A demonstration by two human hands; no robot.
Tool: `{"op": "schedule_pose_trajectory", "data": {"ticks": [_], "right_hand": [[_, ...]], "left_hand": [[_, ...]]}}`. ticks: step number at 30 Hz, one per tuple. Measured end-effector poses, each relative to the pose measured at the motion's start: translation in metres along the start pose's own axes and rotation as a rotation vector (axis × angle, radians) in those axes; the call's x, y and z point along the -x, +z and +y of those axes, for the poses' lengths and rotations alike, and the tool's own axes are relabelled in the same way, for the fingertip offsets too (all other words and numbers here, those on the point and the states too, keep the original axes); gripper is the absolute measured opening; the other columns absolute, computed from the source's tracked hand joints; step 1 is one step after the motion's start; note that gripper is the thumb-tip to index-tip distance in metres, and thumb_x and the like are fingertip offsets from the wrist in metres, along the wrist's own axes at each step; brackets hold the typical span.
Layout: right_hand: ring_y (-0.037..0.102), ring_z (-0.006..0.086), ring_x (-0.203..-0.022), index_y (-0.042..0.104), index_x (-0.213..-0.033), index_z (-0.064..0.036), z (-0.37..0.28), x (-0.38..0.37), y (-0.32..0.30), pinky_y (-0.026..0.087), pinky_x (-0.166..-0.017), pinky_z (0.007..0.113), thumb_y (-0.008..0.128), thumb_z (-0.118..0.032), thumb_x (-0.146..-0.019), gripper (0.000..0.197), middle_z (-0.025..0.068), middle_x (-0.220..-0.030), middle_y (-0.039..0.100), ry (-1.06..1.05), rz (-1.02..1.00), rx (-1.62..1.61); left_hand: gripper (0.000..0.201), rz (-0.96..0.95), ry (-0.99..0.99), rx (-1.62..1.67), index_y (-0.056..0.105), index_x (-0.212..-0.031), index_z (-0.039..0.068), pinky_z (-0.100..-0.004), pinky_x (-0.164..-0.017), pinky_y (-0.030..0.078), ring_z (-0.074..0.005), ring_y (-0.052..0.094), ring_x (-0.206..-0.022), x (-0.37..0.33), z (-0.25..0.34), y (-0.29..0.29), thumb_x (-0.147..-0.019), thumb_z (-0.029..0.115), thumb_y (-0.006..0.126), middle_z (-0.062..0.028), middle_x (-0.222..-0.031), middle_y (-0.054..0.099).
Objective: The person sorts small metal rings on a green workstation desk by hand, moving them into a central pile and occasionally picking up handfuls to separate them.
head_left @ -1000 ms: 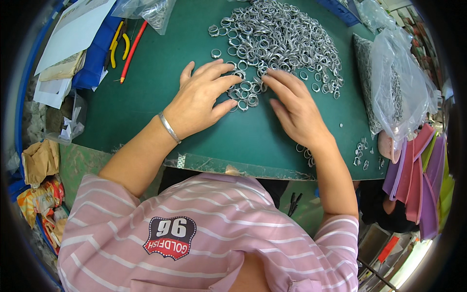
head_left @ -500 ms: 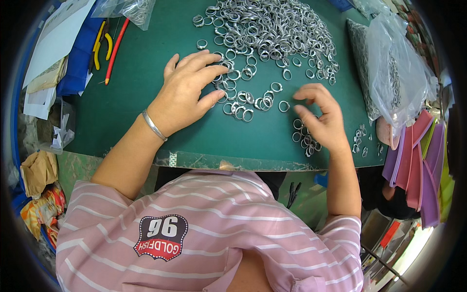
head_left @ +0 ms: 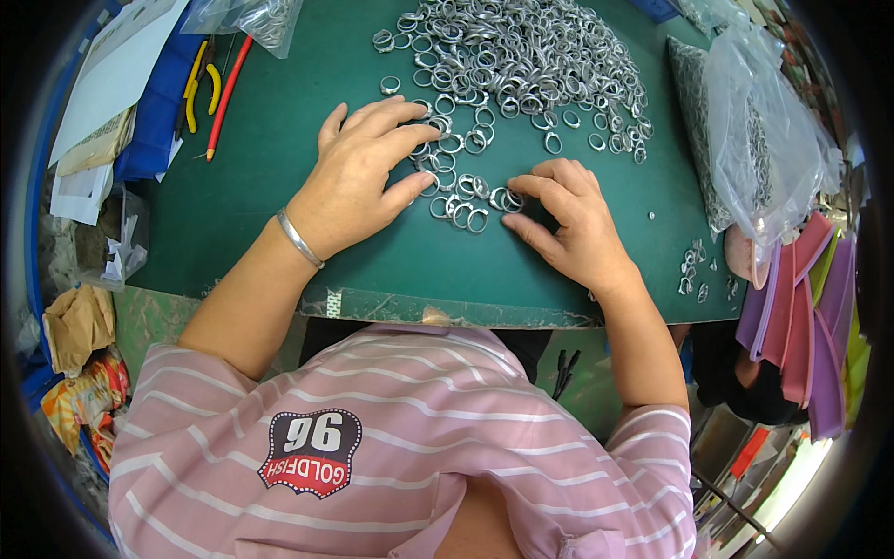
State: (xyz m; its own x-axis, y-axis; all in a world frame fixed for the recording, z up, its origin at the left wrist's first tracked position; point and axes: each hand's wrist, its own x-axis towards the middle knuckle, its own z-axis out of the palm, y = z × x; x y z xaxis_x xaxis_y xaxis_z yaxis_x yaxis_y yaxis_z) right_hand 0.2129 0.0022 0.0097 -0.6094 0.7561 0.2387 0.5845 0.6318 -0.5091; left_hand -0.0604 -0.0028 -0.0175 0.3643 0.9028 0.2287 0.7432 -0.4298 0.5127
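both hands spread low over loose rings on the near side of the heap

the left hand lies palm down, left of and nearer the wearer than the heap of rings. its wrist, circled by a silver-coloured bangle, is roughly straight, and its forearm slants up from the lower left. the fingers are fanned apart, with index and middle pointing rightward and the thumb standing well away from them — their tips at the left margin of the loose rings.

the right hand is also palm down, straight on the near side of the heap, its forearm rising from the lower right. its fingers are bent and close together; the thumb is apart from the index, both pointing left. the index tip is at the ring pair on the right end of the loose group — whether it presses on them, i cannot tell.

the loose rings run in a ragged band from the heap's near left edge toward the wearer, then bend toward the right hand. most lie with their open circles facing upward; being round, a band shows no clear long axis.

left of the heap, yellow-handled pliers lie beside a slim red tool, which slants down toward the wearer.
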Motion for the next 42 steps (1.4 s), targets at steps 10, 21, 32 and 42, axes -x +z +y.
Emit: {"op": "schedule_pose_trajectory", "data": {"ticks": [10, 21, 32, 42], "right_hand": [[0.054, 0.0315, -0.097, 0.066, -0.099, -0.0060, -0.001, -0.006, 0.007, 0.043, -0.088, 0.041, 0.074, -0.010, -0.074, 0.026, 0.0104, -0.102, 0.058, -0.060, -0.008, -0.032], [0.057, 0.0296, -0.089, 0.066, -0.091, -0.0054, -0.010, -0.019, 0.012, 0.046, -0.082, 0.040, 0.071, -0.004, -0.078, 0.014, 0.0079, -0.097, 0.062, -0.130, 0.030, -0.033], [0.058, 0.0314, -0.096, 0.059, -0.093, -0.0039, -0.011, -0.019, 0.012, 0.047, -0.088, 0.041, 0.069, 0.000, -0.075, 0.020, 0.0108, -0.105, 0.063, -0.150, -0.019, -0.171], [0.057, 0.0304, -0.097, 0.061, -0.100, -0.0069, -0.023, -0.023, 0.022, 0.045, -0.087, 0.041, 0.075, -0.006, -0.075, 0.028, 0.0095, -0.102, 0.062, -0.155, -0.077, -0.100]], "left_hand": [[0.041, -0.005, -0.004, 0.001, 0.064, -0.125, 0.015, -0.0573, -0.115, 0.022, -0.0296, 0.042, -0.138, 0.000, 0.001, 0.000, -0.085, 0.023, 0.071, -0.0071, -0.139, 0.055], [0.040, 0.096, -0.018, 0.016, 0.063, -0.123, 0.012, -0.0564, -0.114, 0.025, -0.0299, 0.046, -0.134, 0.002, 0.009, -0.004, -0.085, 0.018, 0.072, -0.0086, -0.139, 0.055], [0.026, 0.140, -0.063, 0.002, 0.068, -0.108, 0.007, -0.0548, -0.111, 0.031, -0.0294, 0.056, -0.125, 0.058, 0.017, -0.031, -0.083, 0.011, 0.073, -0.0107, -0.131, 0.061], [0.022, 0.127, 0.014, 0.051, 0.069, -0.104, 0.007, -0.0499, -0.109, 0.033, -0.0271, 0.059, -0.117, 0.061, 0.027, -0.022, -0.083, 0.010, 0.072, -0.0096, -0.127, 0.063]]}}
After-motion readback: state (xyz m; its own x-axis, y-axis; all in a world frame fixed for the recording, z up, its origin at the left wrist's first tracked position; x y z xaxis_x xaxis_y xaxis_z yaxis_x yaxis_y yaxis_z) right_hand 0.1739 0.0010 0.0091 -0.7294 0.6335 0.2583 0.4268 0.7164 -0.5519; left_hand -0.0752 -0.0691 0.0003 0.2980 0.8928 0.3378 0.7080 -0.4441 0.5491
